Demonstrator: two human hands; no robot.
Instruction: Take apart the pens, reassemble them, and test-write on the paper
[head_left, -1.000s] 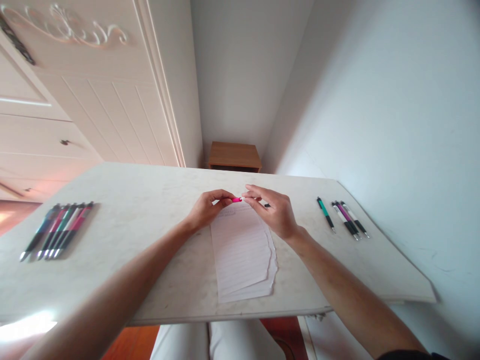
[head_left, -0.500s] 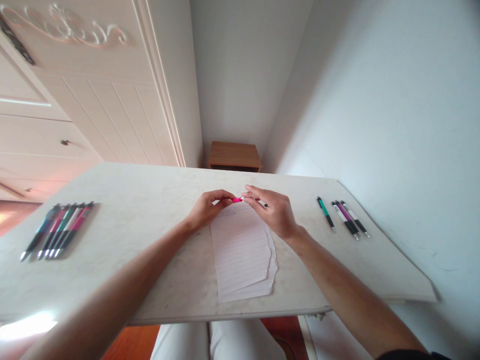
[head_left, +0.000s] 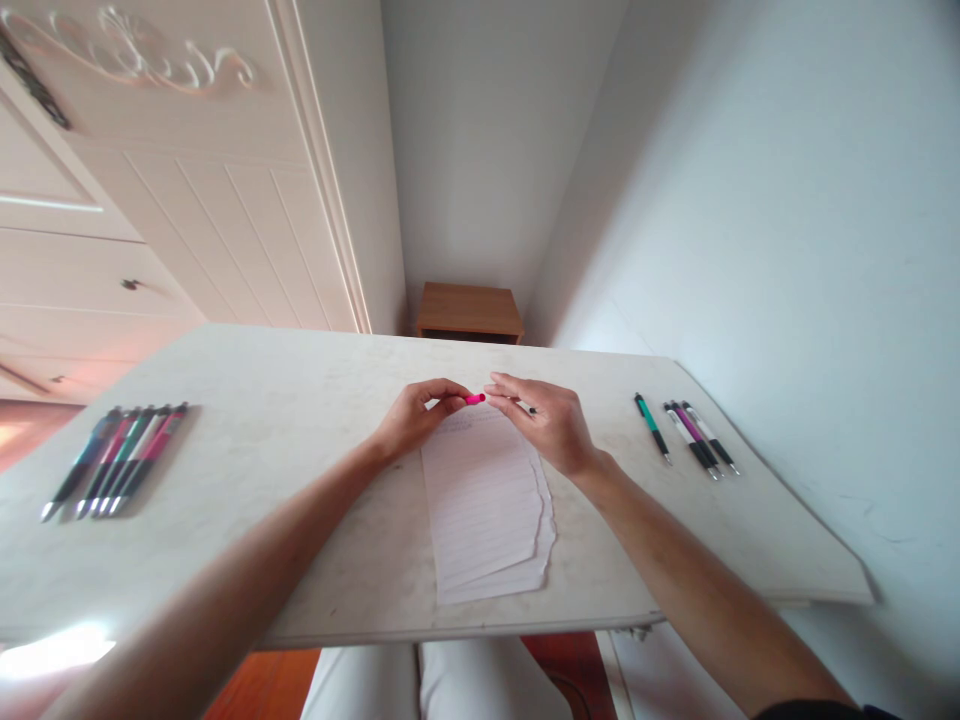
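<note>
Over the top of the paper, my left hand (head_left: 424,412) pinches a pink pen barrel (head_left: 475,399) between thumb and fingertips. The barrel's open end points toward my right hand (head_left: 546,415), whose thumb and fingers are closed together just beside it. A small dark end of a pen part (head_left: 532,410) sticks out by the right palm; the rest of that part is hidden by the fingers. Beneath both hands lie lined sheets of paper (head_left: 484,510) with torn right edges and some handwriting near the top.
On the left of the white table (head_left: 300,560) several pens (head_left: 124,460) lie side by side. At the right are a green pen (head_left: 651,425) and a small group of white and purple pens (head_left: 697,438). A wall borders the right side, and a wooden stand (head_left: 470,310) is beyond the far edge.
A white bit showed between the pink barrel and the right fingertips; now the barrel's end is bare and turned slightly up. The hands have barely moved.
</note>
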